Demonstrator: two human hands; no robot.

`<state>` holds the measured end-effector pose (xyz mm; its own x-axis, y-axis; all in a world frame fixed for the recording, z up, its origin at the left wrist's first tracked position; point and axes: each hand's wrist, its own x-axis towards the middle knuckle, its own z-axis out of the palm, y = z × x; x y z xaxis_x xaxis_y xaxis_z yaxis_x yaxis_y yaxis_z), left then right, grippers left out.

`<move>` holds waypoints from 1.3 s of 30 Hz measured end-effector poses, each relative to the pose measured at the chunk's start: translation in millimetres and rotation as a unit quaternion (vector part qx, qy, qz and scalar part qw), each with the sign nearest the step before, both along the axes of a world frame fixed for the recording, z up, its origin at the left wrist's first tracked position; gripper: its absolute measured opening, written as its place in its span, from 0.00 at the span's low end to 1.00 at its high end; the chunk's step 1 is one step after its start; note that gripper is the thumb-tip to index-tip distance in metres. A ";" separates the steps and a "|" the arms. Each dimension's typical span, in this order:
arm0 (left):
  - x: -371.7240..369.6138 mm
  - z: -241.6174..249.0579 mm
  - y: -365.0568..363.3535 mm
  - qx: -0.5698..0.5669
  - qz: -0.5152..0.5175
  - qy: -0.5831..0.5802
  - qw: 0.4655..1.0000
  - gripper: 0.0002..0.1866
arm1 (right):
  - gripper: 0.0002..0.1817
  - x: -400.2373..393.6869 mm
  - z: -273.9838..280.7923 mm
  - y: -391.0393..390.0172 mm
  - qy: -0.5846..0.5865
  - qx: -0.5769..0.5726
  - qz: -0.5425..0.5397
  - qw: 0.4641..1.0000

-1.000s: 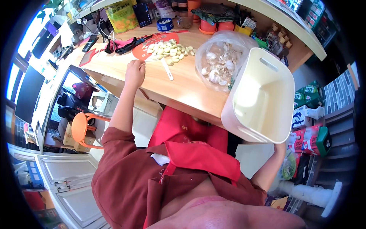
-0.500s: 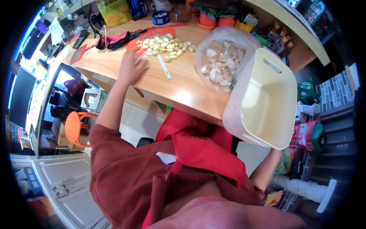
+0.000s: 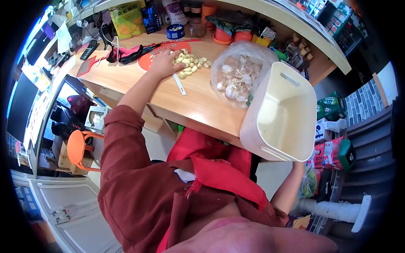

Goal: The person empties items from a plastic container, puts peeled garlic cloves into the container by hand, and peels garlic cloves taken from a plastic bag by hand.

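My left hand [image 3: 165, 64] lies palm down over the left part of a pile of peeled garlic cloves [image 3: 193, 63], its fingers spread. The cloves rest partly on a red-orange mat [image 3: 145, 63]. Just below them is a white-handled tool [image 3: 179, 84]. A clear plastic bag [image 3: 238, 76] holds whole garlic bulbs and loose skins. Tilted at the table's right edge stands a cream bin [image 3: 280, 111], with nothing visible inside. My right forearm reaches up behind the bin's lower end, and the bin hides the hand and its fingers.
Along the back of the wooden table [image 3: 198, 99] are a blue tin [image 3: 175, 32], a yellow pouch [image 3: 128, 20], a glass jar [image 3: 197, 28] and red pots [image 3: 222, 35]. A pink and black strap item [image 3: 126, 54] lies at the left. An orange chair [image 3: 76, 149] stands below left.
My left hand has moved from the table's left front area up and right onto the cloves, covering some. The view has shifted slightly; the bin appears a little further left.
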<state>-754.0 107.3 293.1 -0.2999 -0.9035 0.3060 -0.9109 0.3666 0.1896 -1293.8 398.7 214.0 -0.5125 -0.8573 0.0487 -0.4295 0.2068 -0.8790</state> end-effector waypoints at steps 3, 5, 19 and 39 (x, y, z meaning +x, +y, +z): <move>4.9 -11.4 -3.9 -0.062 -0.018 0.006 0.998 0.32 | 0.20 -1.5 -3.8 2.9 0.002 -0.006 -0.003 1.000; 6.9 -14.5 -5.6 -0.087 -0.027 0.014 0.996 0.31 | 0.20 -3.3 -7.2 5.9 0.001 -0.009 -0.008 1.000; 8.9 -13.5 -4.3 -0.121 -0.023 0.092 0.988 0.20 | 0.20 -5.3 -8.7 12.4 0.013 -0.037 -0.037 0.999; 28.0 -9.6 -39.2 -0.113 0.113 0.224 0.962 0.16 | 0.19 17.1 14.3 4.5 0.083 -0.058 -0.058 0.993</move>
<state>-726.0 68.2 283.5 0.1030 -0.8253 0.5552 -0.8179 0.2474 0.5195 -1276.8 403.1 228.2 -0.5836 -0.7772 0.2352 -0.5496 0.1648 -0.8190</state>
